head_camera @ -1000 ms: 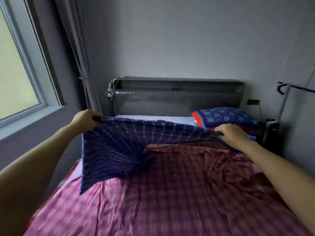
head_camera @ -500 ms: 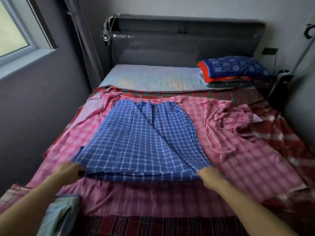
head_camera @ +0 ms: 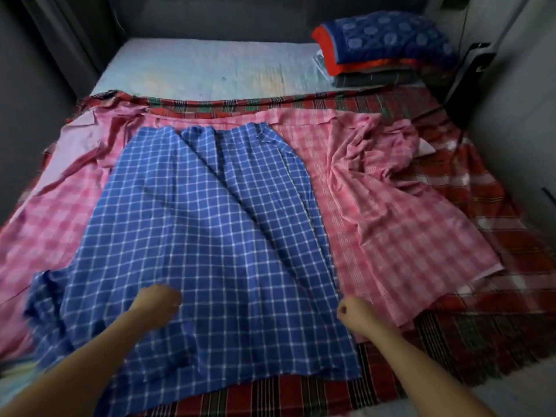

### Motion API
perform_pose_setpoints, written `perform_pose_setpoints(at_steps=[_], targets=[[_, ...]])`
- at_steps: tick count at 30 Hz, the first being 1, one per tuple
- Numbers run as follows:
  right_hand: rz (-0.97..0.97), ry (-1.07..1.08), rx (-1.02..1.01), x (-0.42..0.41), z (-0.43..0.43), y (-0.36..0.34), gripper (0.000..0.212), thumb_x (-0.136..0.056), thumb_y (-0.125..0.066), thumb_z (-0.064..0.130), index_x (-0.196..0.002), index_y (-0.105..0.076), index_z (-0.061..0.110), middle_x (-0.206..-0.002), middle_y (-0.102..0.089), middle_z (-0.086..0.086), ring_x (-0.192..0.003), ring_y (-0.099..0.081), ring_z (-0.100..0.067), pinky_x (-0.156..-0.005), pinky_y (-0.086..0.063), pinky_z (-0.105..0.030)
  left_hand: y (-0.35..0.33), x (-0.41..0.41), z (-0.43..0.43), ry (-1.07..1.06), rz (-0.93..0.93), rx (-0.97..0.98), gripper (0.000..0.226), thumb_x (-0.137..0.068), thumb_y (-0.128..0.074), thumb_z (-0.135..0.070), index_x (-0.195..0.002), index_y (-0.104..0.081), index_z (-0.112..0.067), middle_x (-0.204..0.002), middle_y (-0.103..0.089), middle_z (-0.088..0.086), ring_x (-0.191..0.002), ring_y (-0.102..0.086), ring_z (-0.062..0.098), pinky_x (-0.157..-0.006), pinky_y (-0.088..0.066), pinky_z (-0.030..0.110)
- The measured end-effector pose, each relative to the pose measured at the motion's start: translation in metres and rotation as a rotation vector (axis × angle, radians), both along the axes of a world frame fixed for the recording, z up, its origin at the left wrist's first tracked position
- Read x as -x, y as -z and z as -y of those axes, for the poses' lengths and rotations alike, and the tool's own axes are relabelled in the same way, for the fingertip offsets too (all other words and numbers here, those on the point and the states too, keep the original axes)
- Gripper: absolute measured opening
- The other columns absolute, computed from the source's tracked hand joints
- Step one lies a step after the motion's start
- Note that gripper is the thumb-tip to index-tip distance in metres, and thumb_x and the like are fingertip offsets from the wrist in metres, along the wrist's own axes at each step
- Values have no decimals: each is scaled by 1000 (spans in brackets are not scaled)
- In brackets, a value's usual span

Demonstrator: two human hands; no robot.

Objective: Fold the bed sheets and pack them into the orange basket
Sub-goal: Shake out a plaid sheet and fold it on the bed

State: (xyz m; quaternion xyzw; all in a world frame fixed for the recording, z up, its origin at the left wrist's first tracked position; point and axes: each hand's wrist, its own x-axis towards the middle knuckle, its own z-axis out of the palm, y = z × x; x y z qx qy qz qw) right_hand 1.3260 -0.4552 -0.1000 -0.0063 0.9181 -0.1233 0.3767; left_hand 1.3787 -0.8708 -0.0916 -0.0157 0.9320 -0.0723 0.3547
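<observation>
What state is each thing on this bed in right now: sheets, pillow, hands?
Blue checked sheet: laid out, creased, on the pink one.
Pink checked sheet: spread out, bunched toward the right.
Red plaid sheet: flat underneath both.
Pillow: on a folded stack at the head end.
Left hand: curled, on the blue sheet; hold unclear.
Right hand: curled at its right edge; hold unclear.

Dim, soft light lies evenly on the blue checked cotton sheet (head_camera: 210,236); shadows are faint. Its near left edge smears with motion blur, and corners beyond darken.
</observation>
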Motion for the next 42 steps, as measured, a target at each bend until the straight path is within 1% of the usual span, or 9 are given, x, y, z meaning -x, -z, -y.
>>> perform_pose_setpoints(at_steps=[4,12,17,20,25,29,32,36,42], targets=[[-80,238,100,40,-5,19,21,-90,-52,10,-95,-67,-4,-97,-68,-20,-75,-63,-22,-66,-50,-30,12,66,-57,-43,-142,-164,22,-94,-44,-16,-101,-65,-16,-110,-61,4,-100,-58,24,-79,-46,31],[-102,437,239,141,13,76,26,-90,-61,16,-113,-64,5,-111,-67,-11,-100,-62,-27,-86,-50,-32,51,202,-165,-476,-310,-597,26,-93,-42,-10,-69,-49,-7,-62,-49,7,-57,-43,22,-55,-33,29],[-58,428,238,161,19,113,10,-89,-64,20,-89,-65,10,-80,-64,-7,-68,-54,-17,-65,-41,-24,92,259,-219,-631,-292,-701,33,-94,-43,-12,-61,-40,-9,-57,-44,6,-53,-40,21,-53,-37,31],[-110,391,263,166,16,130,47,-85,-66,18,-50,-35,18,-47,-32,0,-44,-31,-14,-48,-26,-24,117,286,-247,-664,-264,-706,39,-96,-46,-15,-60,-33,-11,-54,-36,4,-48,-32,18,-48,-33,30],[-57,236,295,184,0,147,47,-83,-61,17,-49,-29,12,-48,-28,-7,-46,-22,-16,-48,-19,-26,143,314,-277,-662,-174,-621,46,-96,-51,-26,-56,-30,-15,-50,-34,3,-44,-30,16,-42,-28,26],[-18,172,326,194,-13,148,46,-81,-63,16,-46,-32,13,-44,-29,-3,-43,-23,-13,-45,-18,-22,144,327,-285,-652,-161,-539,36,-85,-51,-4,-56,-32,-14,-52,-35,3,-45,-32,16,-40,-29,25],[-8,201,295,199,-21,143,41,-77,-64,15,-43,-42,10,-43,-41,-6,-42,-37,-15,-47,-29,-25,139,335,-287,-684,-163,-568,34,-81,-47,5,-56,-33,-13,-53,-38,4,-46,-34,16,-40,-30,25],[-18,299,258,204,-40,134,25,-77,-67,17,-56,-58,6,-59,-63,-7,-55,-55,-16,-57,-46,-29,120,348,-301,-634,-165,-707,26,-74,-46,6,-51,-47,-5,-53,-54,9,-49,-50,20,-51,-48,29],[-11,215,111,202,-33,134,43,-79,-63,16,-47,-34,16,-46,-36,3,-42,-32,-11,-43,-27,-23,127,347,-306,-560,-35,-722,26,-80,-42,4,-57,-50,-5,-62,-62,14,-62,-61,27,-70,-57,36]])
